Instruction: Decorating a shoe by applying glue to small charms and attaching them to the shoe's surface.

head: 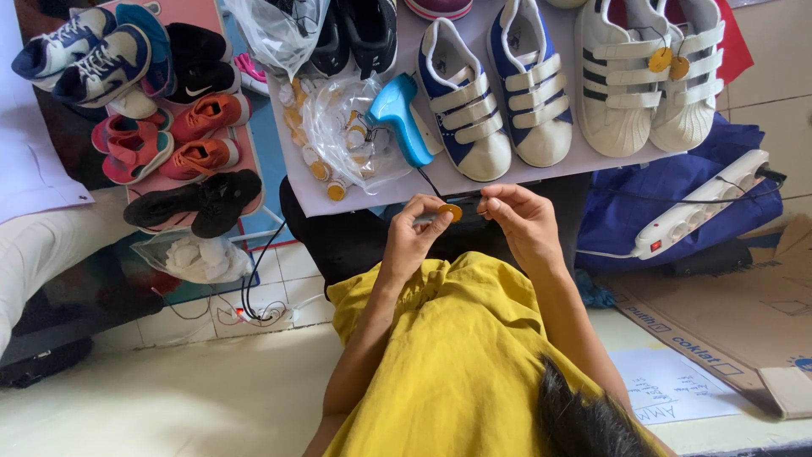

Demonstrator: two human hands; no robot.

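— Yellow cloth [457, 355] is seen nearest, with both forearms stretched away from it. What is being held?

— A small round orange tag [451, 211] is pinched in the left hand [412, 233], at its fingertips.

— And the right hand [522, 222]?

— It is closed on a thin dark cord [470, 201], which is stretched sideways between the hands. The tag is kept closer to the left hand, just short of the grey board's [355, 190] near edge, below the blue tagging gun [402, 118].
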